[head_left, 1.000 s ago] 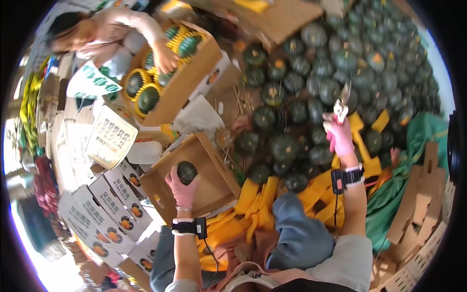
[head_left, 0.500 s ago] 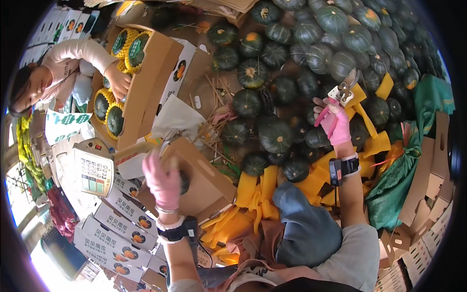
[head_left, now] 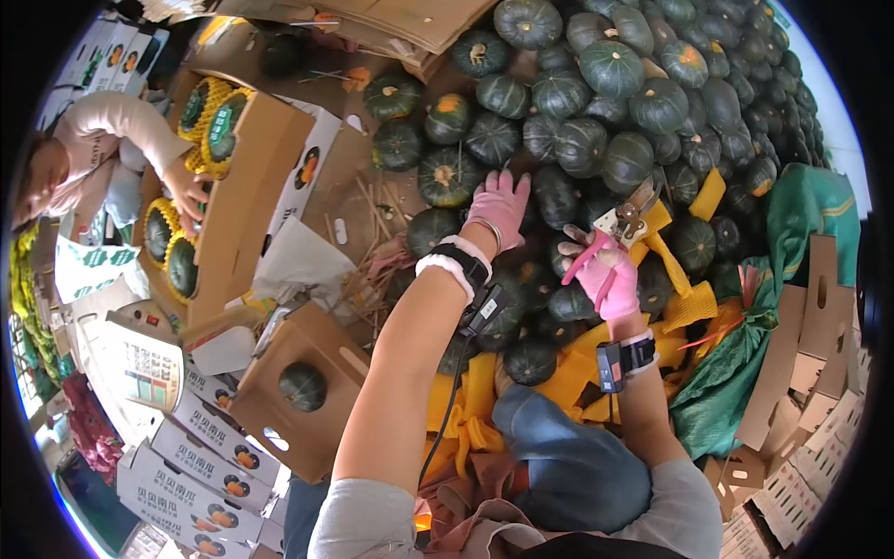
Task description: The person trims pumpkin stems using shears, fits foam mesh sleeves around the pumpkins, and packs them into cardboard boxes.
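Note:
My left hand (head_left: 499, 210), in a pink glove, reaches into the pile of dark green pumpkins. Its fingers are extended and a little apart, palm down over the pumpkins; whether it touches one is hidden. Close to it sits a ribbed pumpkin (head_left: 448, 177) with a dry stem. In my right hand (head_left: 607, 278), also pink-gloved, are pruning shears (head_left: 622, 224) with pink handles, their metal blades pointing up and away. A single pumpkin (head_left: 303, 387) lies inside an open cardboard box (head_left: 270, 419) to the left of my left arm.
Another person's hand (head_left: 189, 197) rests at a carton (head_left: 244, 186) of pumpkins in yellow foam nets. A digital scale (head_left: 140, 363) and printed white boxes (head_left: 191, 484) stand at left. Yellow foam nets (head_left: 480, 391) lie before me; a green sack (head_left: 726, 373) is at right.
My left hand has moved right, from above the cardboard box to the pumpkin pile. The pumpkin in the box is now uncovered. My right hand keeps hold of the pruning shears.

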Demonstrator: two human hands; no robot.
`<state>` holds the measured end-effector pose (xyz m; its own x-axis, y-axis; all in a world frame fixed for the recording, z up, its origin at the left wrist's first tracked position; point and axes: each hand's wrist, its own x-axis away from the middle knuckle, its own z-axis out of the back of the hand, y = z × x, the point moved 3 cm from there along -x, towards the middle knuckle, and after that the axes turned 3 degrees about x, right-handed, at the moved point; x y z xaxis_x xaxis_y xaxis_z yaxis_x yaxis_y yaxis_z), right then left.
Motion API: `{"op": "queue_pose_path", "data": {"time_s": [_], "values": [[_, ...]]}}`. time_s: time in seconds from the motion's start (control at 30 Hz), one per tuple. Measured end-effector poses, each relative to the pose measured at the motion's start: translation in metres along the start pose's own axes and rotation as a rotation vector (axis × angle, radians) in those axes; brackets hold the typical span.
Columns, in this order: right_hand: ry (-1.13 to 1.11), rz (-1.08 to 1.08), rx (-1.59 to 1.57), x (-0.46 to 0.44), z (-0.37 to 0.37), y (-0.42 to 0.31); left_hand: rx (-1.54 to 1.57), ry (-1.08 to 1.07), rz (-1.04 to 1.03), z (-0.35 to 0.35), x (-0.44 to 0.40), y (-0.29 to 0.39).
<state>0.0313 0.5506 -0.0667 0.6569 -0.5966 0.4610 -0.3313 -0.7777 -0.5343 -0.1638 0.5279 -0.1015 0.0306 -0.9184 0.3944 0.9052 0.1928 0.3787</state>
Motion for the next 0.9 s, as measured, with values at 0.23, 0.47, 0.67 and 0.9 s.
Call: {"op": "queue_pose_path", "data": {"time_s": [0.23,0.47,0.67,0.9], "values": [[0.1,0.325,0.291,0.015,-0.01,-0.01,0.025,0.143,0.053,0.02,0.013,0.002],[0.271,0.409,1.28,0.041,-0.059,-0.018,2.354,-0.045,-0.04,0.084,0.106,-0.013],[0.333,0.405,1.209,0.055,-0.067,-0.007,2.202,0.361,0.028,0.091,0.22,-0.005],[0.521,0.447,0.962,0.046,-0.012,-0.033,0.627,0.754,0.574,0.011,0.394,-0.033]]}}
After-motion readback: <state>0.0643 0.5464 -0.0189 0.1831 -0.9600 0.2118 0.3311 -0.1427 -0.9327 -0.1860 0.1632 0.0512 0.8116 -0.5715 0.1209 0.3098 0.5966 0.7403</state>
